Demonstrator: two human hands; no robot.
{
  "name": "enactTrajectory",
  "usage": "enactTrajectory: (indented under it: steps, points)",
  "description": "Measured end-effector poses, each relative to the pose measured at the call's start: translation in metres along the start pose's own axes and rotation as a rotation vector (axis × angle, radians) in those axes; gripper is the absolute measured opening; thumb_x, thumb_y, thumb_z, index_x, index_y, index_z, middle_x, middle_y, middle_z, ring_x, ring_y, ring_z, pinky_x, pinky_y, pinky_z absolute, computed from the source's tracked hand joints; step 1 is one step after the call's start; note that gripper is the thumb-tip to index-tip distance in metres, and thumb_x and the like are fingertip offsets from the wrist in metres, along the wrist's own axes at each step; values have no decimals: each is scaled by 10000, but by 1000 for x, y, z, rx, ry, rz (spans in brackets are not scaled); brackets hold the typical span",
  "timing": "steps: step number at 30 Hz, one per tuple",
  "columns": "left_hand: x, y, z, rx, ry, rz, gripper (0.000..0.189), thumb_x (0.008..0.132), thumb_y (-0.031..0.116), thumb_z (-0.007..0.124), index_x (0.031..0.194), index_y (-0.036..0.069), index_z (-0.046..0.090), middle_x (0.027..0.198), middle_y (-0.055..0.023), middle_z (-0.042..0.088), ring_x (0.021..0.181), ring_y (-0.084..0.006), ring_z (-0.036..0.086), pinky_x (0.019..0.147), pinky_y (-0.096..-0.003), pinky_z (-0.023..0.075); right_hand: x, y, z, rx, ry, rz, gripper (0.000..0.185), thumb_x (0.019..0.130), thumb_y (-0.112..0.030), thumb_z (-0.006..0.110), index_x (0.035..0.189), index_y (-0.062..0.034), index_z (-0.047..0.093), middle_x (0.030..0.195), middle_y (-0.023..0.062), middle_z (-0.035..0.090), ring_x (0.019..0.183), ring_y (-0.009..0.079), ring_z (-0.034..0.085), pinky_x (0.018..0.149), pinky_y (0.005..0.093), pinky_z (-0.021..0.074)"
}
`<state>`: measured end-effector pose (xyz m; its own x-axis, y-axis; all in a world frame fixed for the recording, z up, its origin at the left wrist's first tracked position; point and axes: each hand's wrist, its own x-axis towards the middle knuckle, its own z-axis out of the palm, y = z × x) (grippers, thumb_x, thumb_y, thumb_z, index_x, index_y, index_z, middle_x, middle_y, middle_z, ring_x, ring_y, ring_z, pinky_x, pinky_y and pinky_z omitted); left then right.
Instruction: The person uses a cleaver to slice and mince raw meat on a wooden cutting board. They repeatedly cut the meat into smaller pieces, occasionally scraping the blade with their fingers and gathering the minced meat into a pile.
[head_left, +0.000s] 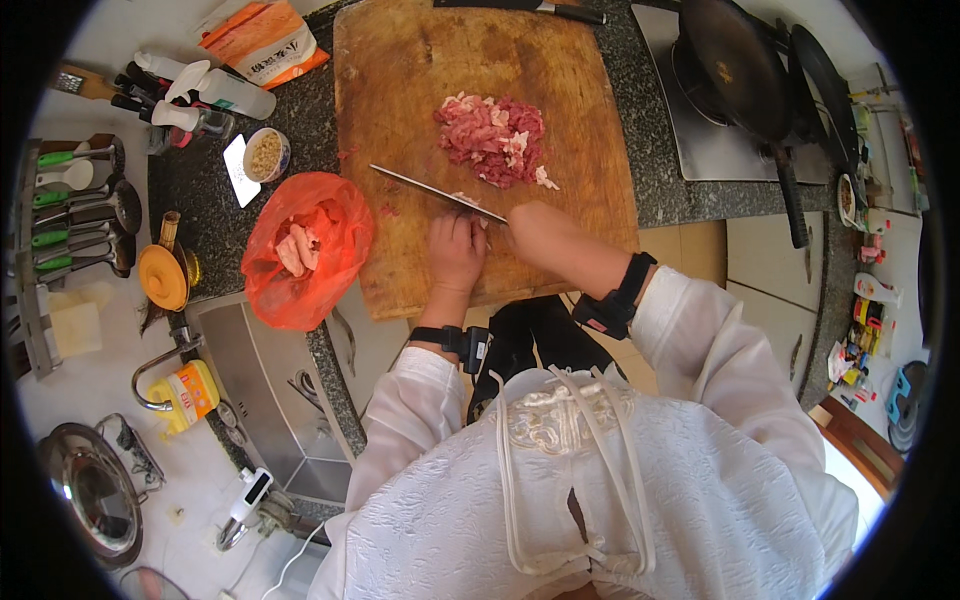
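A large wooden cutting board (405, 90) lies before me, with a pile of sliced raw meat (491, 139) on its middle. My right hand (534, 231) is shut on the handle of a knife, whose long blade (431, 193) points to the upper left. Close under the blade, my left hand (457, 244) presses with bent fingers on a small piece of pale raw meat (466, 199), which it mostly hides. Left of the board, an open red plastic bag (262, 262) holds larger pieces of raw meat (298, 249).
A second knife (574, 13) lies across the board's far edge. A wok (739, 67) stands on the stove at right. At left are a small bowl of chopped food (266, 154), spray bottles (232, 91), an orange-and-white packet (266, 45) and a steel sink (255, 375).
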<state>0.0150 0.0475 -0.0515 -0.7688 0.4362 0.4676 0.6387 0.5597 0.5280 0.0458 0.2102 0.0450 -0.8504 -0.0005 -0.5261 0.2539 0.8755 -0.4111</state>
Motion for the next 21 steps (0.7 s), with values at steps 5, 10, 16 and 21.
enactTrajectory:
  steps: [5, 10, 16, 21]
  points:
    - [-1, 2, 2, -49, 70, -19, 121, 747, 38, 631, 846, 41, 562, 909, -153, 575, 860, -351, 540, 741, -414, 457, -3, 9, 2, 127, 133, 35, 238, 795, -184, 590, 831, 35, 678, 824, 255, 651, 805, 413, 646, 703, 476, 527]
    - [-4, 2, 1, 36, 29, -32, 112, 742, 38, 633, 820, 38, 553, 862, -148, 558, 812, -342, 529, 710, -417, 440, -31, 10, -18, -3, -42, 35, 220, 812, -186, 585, 838, 8, 686, 829, 247, 655, 817, 398, 651, 703, 478, 525]
    - [0, -2, 3, 31, 66, 54, 111, 733, 52, 648, 794, 35, 557, 836, -130, 560, 787, -328, 530, 695, -422, 439, -6, -11, -3, -2, -15, 70, 216, 808, -164, 586, 898, 13, 673, 871, 251, 654, 832, 414, 646, 710, 481, 525]
    - [-2, 3, -8, -79, 21, 26, 184, 731, 88, 677, 871, 38, 570, 900, -135, 573, 846, -336, 545, 740, -424, 445, 8, 4, 7, 193, 243, -57, 244, 812, -178, 593, 881, 48, 654, 842, 281, 637, 800, 450, 628, 705, 489, 520]
